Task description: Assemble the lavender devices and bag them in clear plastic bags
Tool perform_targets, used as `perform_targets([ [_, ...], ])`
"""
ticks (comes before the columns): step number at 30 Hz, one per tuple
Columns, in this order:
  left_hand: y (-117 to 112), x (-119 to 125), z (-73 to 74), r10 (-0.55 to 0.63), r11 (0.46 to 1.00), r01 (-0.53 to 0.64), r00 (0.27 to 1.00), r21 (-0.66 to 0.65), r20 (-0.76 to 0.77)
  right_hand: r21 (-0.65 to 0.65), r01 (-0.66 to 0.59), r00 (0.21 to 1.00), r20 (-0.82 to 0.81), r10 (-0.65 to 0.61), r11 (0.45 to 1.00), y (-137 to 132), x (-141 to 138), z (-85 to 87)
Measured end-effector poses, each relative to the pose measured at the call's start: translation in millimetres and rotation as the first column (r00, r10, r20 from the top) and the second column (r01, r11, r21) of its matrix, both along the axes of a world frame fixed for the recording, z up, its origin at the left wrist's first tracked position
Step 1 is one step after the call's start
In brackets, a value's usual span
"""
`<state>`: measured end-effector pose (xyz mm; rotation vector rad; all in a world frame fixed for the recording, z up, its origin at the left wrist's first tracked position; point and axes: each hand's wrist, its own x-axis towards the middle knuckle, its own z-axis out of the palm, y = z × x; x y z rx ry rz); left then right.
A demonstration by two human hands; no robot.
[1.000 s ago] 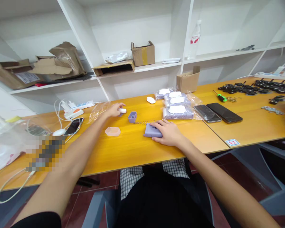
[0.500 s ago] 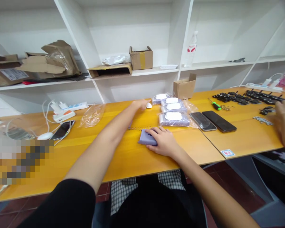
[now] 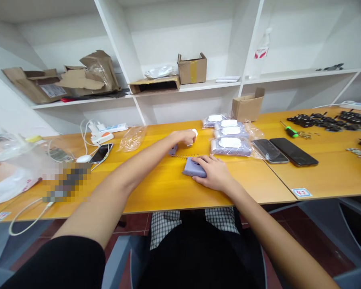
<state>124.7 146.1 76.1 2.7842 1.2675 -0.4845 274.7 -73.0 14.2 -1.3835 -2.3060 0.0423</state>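
My left hand [image 3: 185,137] reaches out over the yellow table [image 3: 156,184], its fingers closed on a small white oval piece [image 3: 194,133]. Just under that wrist stands a small purple cup-shaped part [image 3: 173,150], with a thin metal spring [image 3: 185,156] lying beside it. My right hand [image 3: 215,172] lies flat, palm down, fingers resting on a flat purple case [image 3: 193,167] close to me.
Three bagged purple units with white tops [image 3: 230,144] lie right of my hands, then two dark phones [image 3: 284,150], a green screwdriver [image 3: 289,129] and rows of black parts [image 3: 327,118]. A cardboard box [image 3: 248,105] stands behind. At left are a phone [image 3: 100,153], chargers [image 3: 100,135] and plastic bags [image 3: 13,168].
My left hand went from a white piece at the left, across to the white oval piece further right, and has now lifted it. My right hand stayed on the purple case.
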Motion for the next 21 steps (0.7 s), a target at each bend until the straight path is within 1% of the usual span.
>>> perform_targets([
  [3, -2.5, -10.6, 2.6, -0.008, 1.0, 0.007, 0.999, 0.016, 0.039, -0.009, 0.007, 1.0, 0.002, -0.007, 1.0, -0.3, 0.7, 1.0],
  [6, 6.5, -16.6, 6.5, 0.054, 0.997, -0.058, 0.996, 0.058, 0.073, -0.019, 0.006, 1.0, 0.008, -0.005, 1.0, -0.5, 1.4, 2.3],
  [9, 19.2, -14.4, 9.3, 0.121, 0.991, -0.123, 0.992, 0.057, 0.038, -0.028, -0.009, 1.0, 0.015, 0.009, 1.0, -0.6, 2.0, 3.3],
  [12, 22.7, -7.3, 9.0, 0.116, 0.992, -0.116, 0.993, 0.044, 0.017, -0.026, -0.013, 1.0, 0.017, 0.014, 1.0, -0.2, 2.2, 3.1],
  [15, 11.4, -3.4, 9.1, 0.083, 0.996, -0.084, 0.996, 0.029, 0.034, -0.018, -0.013, 1.0, 0.019, 0.013, 1.0, 0.1, 2.3, 2.2],
  [18, -9.3, -10.5, 15.6, 0.062, 0.998, -0.063, 0.996, 0.012, 0.061, -0.019, -0.016, 1.0, 0.015, 0.016, 1.0, 0.0, 2.4, 1.9],
  [20, -27.1, -23.9, 23.2, 0.066, 0.997, -0.07, 0.986, 0.026, 0.151, -0.022, -0.021, 1.0, 0.016, 0.021, 1.0, -0.2, 2.6, 1.9],
  [21, -37.8, -33.1, 27.1, 0.071, 0.996, -0.082, 0.968, 0.036, 0.243, -0.021, -0.024, 1.0, 0.019, 0.024, 0.999, -0.2, 2.8, 1.9],
])
